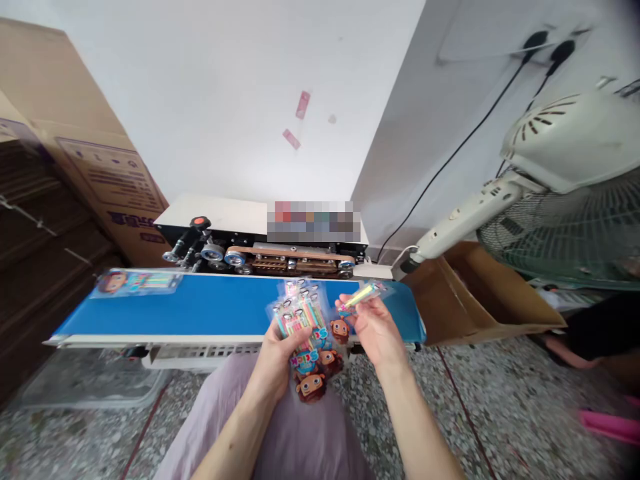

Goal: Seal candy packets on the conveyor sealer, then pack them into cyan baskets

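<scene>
My left hand point(281, 348) is closed around a fanned stack of clear packets point(304, 333) printed with cartoon faces and holding coloured sticks. My right hand point(373, 325) pinches a single packet point(364, 293) by its lower end, tilted up to the right just beside the stack. Both hands hover over the near right part of the blue conveyor belt point(210, 310). Another packet point(136, 282) lies flat at the belt's far left end. Behind the belt stands the sealing machine point(260, 250) with rollers and a brown band.
Cardboard boxes point(95, 167) are stacked at the left. An open carton point(480, 293) sits on the floor at the right, under a white standing fan point(565, 187). A clear plastic tub point(85, 387) lies below the belt's left end. My lap is under my forearms.
</scene>
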### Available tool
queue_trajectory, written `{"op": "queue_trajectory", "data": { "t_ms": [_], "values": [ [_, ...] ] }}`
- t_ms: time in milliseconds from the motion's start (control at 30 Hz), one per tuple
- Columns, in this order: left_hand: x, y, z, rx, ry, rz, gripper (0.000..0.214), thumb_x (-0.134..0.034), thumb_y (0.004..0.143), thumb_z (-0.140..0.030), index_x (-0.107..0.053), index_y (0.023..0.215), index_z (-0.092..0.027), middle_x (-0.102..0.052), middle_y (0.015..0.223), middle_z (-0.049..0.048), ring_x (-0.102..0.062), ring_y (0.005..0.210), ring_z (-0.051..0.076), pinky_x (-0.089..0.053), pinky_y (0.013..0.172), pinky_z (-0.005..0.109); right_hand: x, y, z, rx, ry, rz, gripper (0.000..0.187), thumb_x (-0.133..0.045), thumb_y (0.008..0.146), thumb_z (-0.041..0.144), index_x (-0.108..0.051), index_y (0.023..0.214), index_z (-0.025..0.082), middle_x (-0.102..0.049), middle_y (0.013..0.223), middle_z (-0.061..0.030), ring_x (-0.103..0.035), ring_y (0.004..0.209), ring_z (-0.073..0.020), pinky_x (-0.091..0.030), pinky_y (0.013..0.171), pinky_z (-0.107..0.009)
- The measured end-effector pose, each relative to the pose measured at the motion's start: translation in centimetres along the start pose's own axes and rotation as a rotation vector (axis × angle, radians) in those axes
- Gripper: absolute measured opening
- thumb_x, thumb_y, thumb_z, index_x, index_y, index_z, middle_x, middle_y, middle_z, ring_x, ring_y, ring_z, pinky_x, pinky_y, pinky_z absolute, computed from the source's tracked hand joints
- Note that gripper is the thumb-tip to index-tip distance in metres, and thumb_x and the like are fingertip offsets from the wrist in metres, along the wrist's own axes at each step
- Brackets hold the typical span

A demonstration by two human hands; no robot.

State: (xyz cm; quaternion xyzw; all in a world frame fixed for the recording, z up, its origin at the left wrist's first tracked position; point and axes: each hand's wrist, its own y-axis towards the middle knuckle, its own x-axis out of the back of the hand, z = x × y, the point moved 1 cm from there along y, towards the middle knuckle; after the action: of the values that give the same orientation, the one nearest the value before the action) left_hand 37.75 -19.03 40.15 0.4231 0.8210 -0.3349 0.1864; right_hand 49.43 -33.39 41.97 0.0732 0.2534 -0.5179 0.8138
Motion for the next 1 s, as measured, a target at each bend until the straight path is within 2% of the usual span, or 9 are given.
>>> {"op": "queue_trajectory", "data": {
  "t_ms": [167, 233, 300, 367, 567, 733, 833, 900, 1000],
  "values": [
    [0.1, 0.2, 0.0, 0.022, 0.001, -0.017, 0.056, -0.09, 0.06, -0.024, -0.063, 0.108, -0.014, -0.076, 0.09, 0.0081, -0.071, 0.067, 0.02, -0.059, 0.064, 0.03, 0.7, 1.0, 1.0, 0.071, -0.107, -0.101, 0.038, -0.085, 0.064, 0.028, -0.072, 0.1, 0.024, -0.075, 0.086, -0.0009, -0.068, 0.077, -0.0168, -0.051, 0.076, -0.031],
    [0.2, 0.2, 0.0, 0.031, 0.005, -0.027, 0.058, -0.09, 0.06, -0.024, -0.062, 0.11, -0.014, -0.076, 0.088, 0.0082, -0.071, 0.066, 0.021, -0.059, 0.061, 0.029, 0.9, 1.3, 1.2, 0.097, -0.137, -0.127, 0.033, -0.085, 0.062, 0.028, -0.074, 0.093, 0.023, -0.075, 0.081, -0.0004, -0.067, 0.076, -0.0165, -0.051, 0.078, -0.031],
    [0.2, 0.2, -0.2, 0.04, 0.009, -0.035, 0.061, -0.09, 0.06, -0.025, -0.062, 0.112, -0.013, -0.076, 0.088, 0.0087, -0.071, 0.066, 0.022, -0.059, 0.06, 0.03, 1.1, 1.6, 1.5, 0.137, -0.144, -0.127, 0.023, -0.084, 0.061, 0.028, -0.075, 0.081, 0.021, -0.074, 0.08, -0.0004, -0.067, 0.081, -0.0174, -0.05, 0.083, -0.031],
    [0.1, 0.2, -0.3, 0.047, 0.012, -0.043, 0.064, -0.091, 0.059, -0.025, -0.061, 0.115, -0.013, -0.076, 0.089, 0.0092, -0.072, 0.068, 0.024, -0.059, 0.061, 0.031, 1.3, 1.9, 1.6, 0.158, -0.131, -0.13, 0.02, -0.085, 0.06, 0.029, -0.074, 0.076, 0.02, -0.074, 0.083, -0.0012, -0.067, 0.086, -0.0182, -0.049, 0.086, -0.031],
    [0.0, 0.0, -0.6, 0.064, 0.018, -0.067, 0.065, -0.092, 0.056, -0.025, -0.063, 0.113, -0.013, -0.076, 0.088, 0.0084, -0.073, 0.069, 0.025, -0.059, 0.062, 0.03, 2.2, 2.1, 1.6, 0.037, -0.105, -0.272, 0.038, -0.089, 0.056, 0.037, -0.075, 0.087, 0.019, -0.073, 0.076, -0.0028, -0.065, 0.07, -0.0169, -0.051, 0.066, -0.03],
    [-0.1, 0.0, -0.7, 0.077, 0.039, -0.069, 0.061, -0.092, 0.055, -0.024, -0.064, 0.108, -0.014, -0.076, 0.092, 0.0096, -0.073, 0.069, 0.025, -0.06, 0.06, 0.031, 2.7, 1.7, 2.2, 0.04, -0.142, -0.233, 0.041, -0.088, 0.06, 0.04, -0.075, 0.091, 0.017, -0.075, 0.084, -0.0065, -0.069, 0.08, -0.0208, -0.053, 0.075, -0.033],
    [-0.2, 0.1, -0.7, 0.078, 0.046, -0.064, 0.06, -0.092, 0.055, -0.025, -0.063, 0.107, -0.013, -0.076, 0.091, 0.0102, -0.073, 0.069, 0.026, -0.059, 0.059, 0.031, 3.4, 2.0, 2.4, -0.052, -0.109, -0.213, 0.045, -0.086, 0.062, 0.041, -0.073, 0.097, 0.017, -0.075, 0.084, -0.0079, -0.07, 0.08, -0.0219, -0.054, 0.074, -0.034],
    [-0.2, 0.1, -0.6, 0.08, 0.045, -0.06, 0.061, -0.091, 0.057, -0.024, -0.063, 0.11, -0.013, -0.076, 0.091, 0.01, -0.072, 0.068, 0.025, -0.06, 0.06, 0.031, 4.0, 2.4, 2.4, -0.152, -0.079, -0.224, 0.041, -0.087, 0.059, 0.036, -0.072, 0.093, 0.016, -0.074, 0.08, -0.0075, -0.07, 0.075, -0.0209, -0.054, 0.067, -0.032],
    [-0.1, 0.1, -0.6, 0.081, 0.045, -0.056, 0.062, -0.091, 0.059, -0.024, -0.061, 0.113, -0.014, -0.076, 0.093, 0.0099, -0.073, 0.07, 0.025, -0.06, 0.062, 0.032, 4.9, 3.1, 2.5, -0.261, -0.096, -0.189, 0.037, -0.086, 0.051, 0.019, -0.071, 0.085, 0.014, -0.074, 0.078, -0.0071, -0.069, 0.071, -0.0188, -0.054, 0.063, -0.027]
  ]
}}
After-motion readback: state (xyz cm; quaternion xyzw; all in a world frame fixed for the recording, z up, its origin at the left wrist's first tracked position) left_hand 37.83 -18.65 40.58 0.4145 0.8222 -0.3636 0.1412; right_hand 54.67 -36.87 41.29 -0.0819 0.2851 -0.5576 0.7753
